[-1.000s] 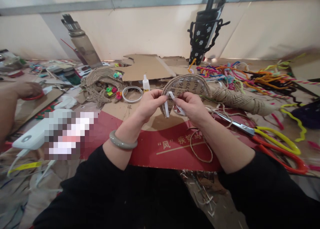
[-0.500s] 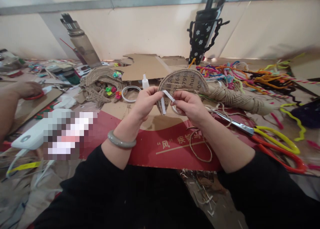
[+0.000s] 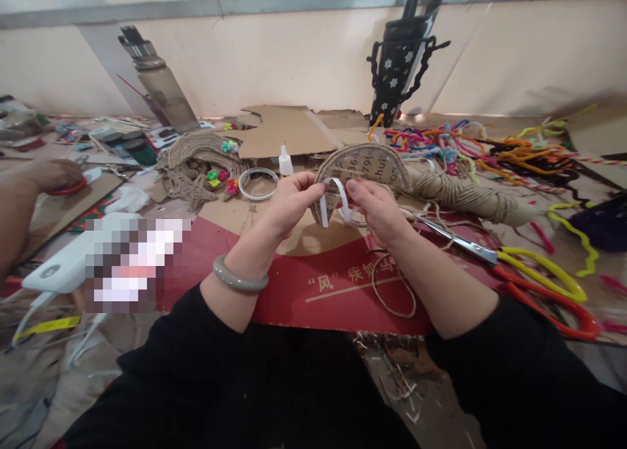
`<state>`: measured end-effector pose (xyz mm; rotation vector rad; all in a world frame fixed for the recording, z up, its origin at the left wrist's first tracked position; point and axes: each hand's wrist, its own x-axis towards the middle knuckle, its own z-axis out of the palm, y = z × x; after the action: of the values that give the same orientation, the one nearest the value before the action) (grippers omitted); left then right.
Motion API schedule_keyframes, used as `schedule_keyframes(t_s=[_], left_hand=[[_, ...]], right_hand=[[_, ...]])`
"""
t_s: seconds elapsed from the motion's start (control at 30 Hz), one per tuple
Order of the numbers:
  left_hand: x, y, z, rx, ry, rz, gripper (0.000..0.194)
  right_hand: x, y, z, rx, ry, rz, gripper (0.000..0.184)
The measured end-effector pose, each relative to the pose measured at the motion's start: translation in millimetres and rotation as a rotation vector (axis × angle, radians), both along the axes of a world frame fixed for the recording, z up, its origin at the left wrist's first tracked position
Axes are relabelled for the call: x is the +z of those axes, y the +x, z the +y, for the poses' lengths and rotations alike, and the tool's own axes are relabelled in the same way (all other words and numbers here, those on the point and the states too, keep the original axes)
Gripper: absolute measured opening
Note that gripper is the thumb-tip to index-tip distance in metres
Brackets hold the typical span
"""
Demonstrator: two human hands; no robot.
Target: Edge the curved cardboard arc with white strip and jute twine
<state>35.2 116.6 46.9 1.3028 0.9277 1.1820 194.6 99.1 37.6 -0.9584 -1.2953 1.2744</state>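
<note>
My left hand (image 3: 294, 204) is closed on the left end of a curved cardboard piece (image 3: 365, 165) with printed characters and a twine-wrapped edge. Between my hands a narrow white strip (image 3: 339, 191) arches up and curls down, while another white length (image 3: 323, 212) lies along the cardboard's left end. My right hand (image 3: 375, 207) is at the piece's inner side, thumb and fingers curled together. The strip's lower end reaches those fingers, but their grip is partly hidden. Beneath lies a red and brown cardboard sheet (image 3: 279, 299) with a loop of twine (image 3: 392, 292).
Scissors (image 3: 470, 248) with yellow and red handles lie right, near a twine-wound roll (image 3: 470, 197) and pipe cleaners (image 3: 490, 148). A glue bottle (image 3: 285, 161) and tape ring (image 3: 257, 184) stand ahead. Far left is another person's hand (image 3: 53, 174); a white power bank (image 3: 63, 259) lies nearer.
The white strip, pulled fairly straight before, now bows into a loose curl. My right hand has shifted slightly right with its thumb raised off the strip; the cardboard piece has moved slightly right.
</note>
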Motion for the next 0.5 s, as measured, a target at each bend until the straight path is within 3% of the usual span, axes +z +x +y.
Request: schedule_keyframes(t_s=[0.23, 0.5], left_hand=[[-0.9, 3.7, -3.1, -0.032, 0.087, 0.112, 0.015], [0.5, 2.8, -2.4, -0.030, 0.082, 0.090, 0.015]], right_hand=[[-2.5, -1.4, 1.9, -0.008, -0.112, 0.011, 0.052], [-7.2, -3.5, 4.0, -0.038, -0.032, -0.010, 0.039]])
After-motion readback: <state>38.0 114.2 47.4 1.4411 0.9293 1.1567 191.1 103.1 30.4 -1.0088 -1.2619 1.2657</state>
